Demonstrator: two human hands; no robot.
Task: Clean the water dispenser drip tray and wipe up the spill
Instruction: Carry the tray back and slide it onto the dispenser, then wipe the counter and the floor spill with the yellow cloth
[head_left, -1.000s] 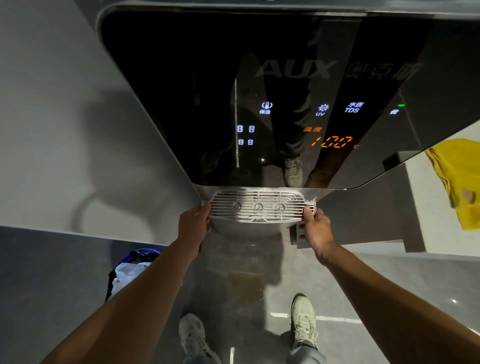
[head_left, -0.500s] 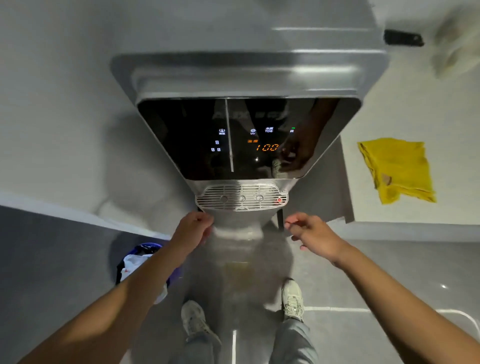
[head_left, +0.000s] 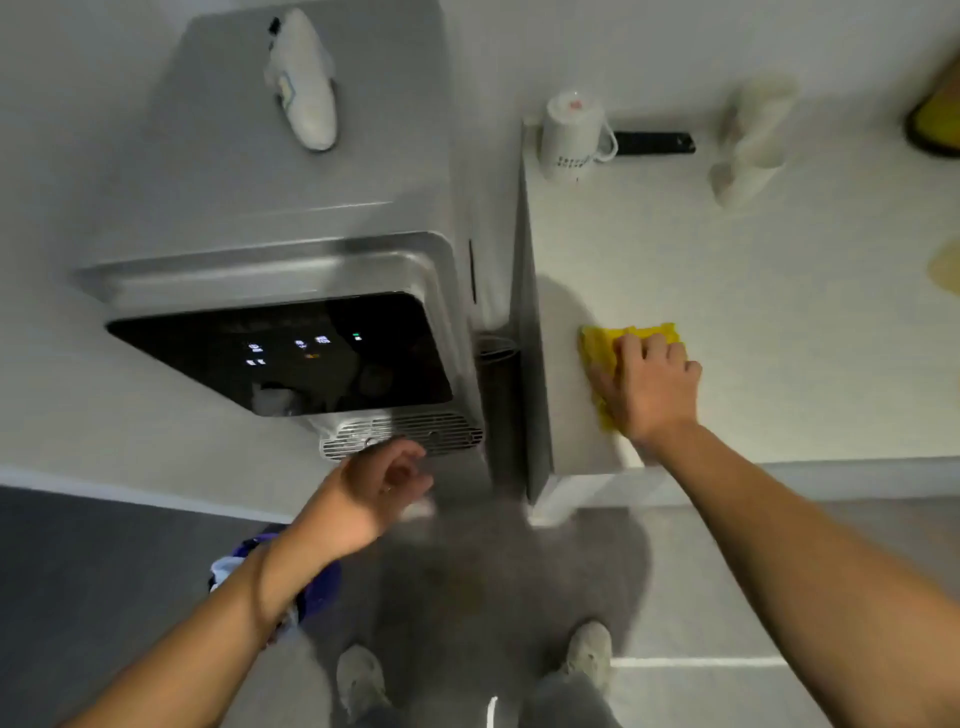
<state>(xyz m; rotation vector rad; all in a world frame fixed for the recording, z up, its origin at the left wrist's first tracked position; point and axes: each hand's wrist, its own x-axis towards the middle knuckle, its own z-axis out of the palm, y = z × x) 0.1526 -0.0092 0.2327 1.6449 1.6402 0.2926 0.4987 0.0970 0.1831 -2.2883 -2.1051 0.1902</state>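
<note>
The water dispenser (head_left: 291, 353) has a dark glass front, and its metal drip tray grille (head_left: 415, 434) sits in place at the bottom. My left hand (head_left: 374, 493) hovers just in front of the grille with loosely curled fingers, holding nothing. On the white counter (head_left: 779, 312) to the right lies a yellow cloth (head_left: 602, 343). My right hand (head_left: 649, 389) lies on top of it with fingers bent over the fabric, covering most of it. A faint brownish patch (head_left: 467, 577) shows on the grey floor below the tray.
A white mug (head_left: 569, 135), a black bar-shaped object (head_left: 654, 143) and a blurred white item (head_left: 748, 140) stand at the back of the counter. A white bottle (head_left: 304, 83) lies on the dispenser top. A bin with a blue liner (head_left: 317, 577) stands at floor level, left of my feet.
Both hands let go of the drip tray. My right hand swung right onto the yellow cloth on the counter, my left stayed near the grille, and the view turned right.
</note>
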